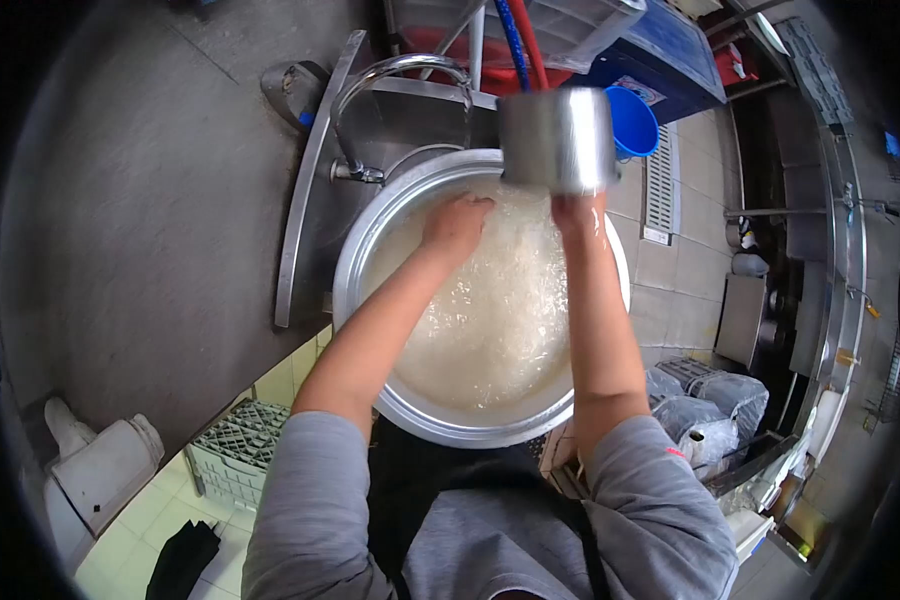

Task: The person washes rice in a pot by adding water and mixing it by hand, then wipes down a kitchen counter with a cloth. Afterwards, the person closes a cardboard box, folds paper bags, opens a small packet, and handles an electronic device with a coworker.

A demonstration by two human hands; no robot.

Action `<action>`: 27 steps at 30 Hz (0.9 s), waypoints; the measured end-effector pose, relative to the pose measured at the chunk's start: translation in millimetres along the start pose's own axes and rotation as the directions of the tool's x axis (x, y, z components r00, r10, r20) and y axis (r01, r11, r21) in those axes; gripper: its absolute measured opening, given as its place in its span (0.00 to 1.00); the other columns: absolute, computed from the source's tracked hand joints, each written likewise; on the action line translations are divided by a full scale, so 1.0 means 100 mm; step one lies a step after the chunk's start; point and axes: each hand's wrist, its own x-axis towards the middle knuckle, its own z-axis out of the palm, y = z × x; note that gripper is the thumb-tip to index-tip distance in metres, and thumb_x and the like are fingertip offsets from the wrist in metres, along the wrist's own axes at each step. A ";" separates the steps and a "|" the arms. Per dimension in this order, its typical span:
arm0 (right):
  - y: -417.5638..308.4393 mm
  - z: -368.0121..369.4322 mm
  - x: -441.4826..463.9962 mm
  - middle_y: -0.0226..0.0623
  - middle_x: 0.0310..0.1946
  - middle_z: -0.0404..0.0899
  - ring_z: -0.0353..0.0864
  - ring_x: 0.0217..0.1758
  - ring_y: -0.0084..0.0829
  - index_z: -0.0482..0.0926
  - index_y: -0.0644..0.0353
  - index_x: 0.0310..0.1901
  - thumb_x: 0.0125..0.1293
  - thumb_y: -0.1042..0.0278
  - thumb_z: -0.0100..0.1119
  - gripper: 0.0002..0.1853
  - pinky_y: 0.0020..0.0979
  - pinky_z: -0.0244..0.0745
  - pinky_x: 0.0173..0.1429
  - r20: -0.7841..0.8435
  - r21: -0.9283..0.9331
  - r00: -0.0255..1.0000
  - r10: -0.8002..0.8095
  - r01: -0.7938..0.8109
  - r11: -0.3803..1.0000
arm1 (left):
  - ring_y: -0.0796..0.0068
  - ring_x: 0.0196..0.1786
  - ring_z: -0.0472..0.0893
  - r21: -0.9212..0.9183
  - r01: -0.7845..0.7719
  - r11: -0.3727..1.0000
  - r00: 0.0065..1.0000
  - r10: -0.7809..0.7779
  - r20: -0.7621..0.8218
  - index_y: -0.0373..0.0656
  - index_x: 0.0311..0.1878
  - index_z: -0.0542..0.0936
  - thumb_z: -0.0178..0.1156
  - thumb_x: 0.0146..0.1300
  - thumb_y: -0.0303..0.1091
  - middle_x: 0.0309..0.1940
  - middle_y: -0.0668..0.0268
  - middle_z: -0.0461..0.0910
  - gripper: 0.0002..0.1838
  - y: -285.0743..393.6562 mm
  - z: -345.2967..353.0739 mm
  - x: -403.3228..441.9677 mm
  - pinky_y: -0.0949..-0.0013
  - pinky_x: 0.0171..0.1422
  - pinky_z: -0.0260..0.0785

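A large round metal basin (pixel 482 432) holds cloudy, whitish water (pixel 470 345) with bubbles and ripples. My left hand (pixel 457 228) is over the upper left part of the water, fingers curled; whether anything is in them is hidden. My right hand (pixel 579 212) is at the basin's upper right, wrapped at the lower edge of a metal pot (pixel 558 140), which is raised above the rim and slightly blurred. Water drips by my right wrist. A curved chrome faucet (pixel 395 66) stands behind the basin, on the left.
A steel sink (pixel 313 200) borders the basin on the left. Beyond the pot are a blue bucket (pixel 632 122) and a floor drain (pixel 660 195). A plastic crate (pixel 232 445) sits at lower left, and plastic-wrapped bundles (pixel 698 420) lie at right.
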 end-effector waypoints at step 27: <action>0.33 0.39 0.77 0.49 0.44 0.79 0.78 0.49 0.45 0.81 0.62 0.41 0.53 0.67 0.51 0.16 0.38 0.72 0.53 -0.075 -0.967 0.955 0.287 0.001 -0.256 | 0.60 0.34 0.81 -0.426 0.511 0.747 0.513 0.133 0.848 0.42 0.43 0.77 0.49 0.63 0.48 0.38 0.55 0.80 0.19 0.71 1.20 -1.43 0.56 0.39 0.72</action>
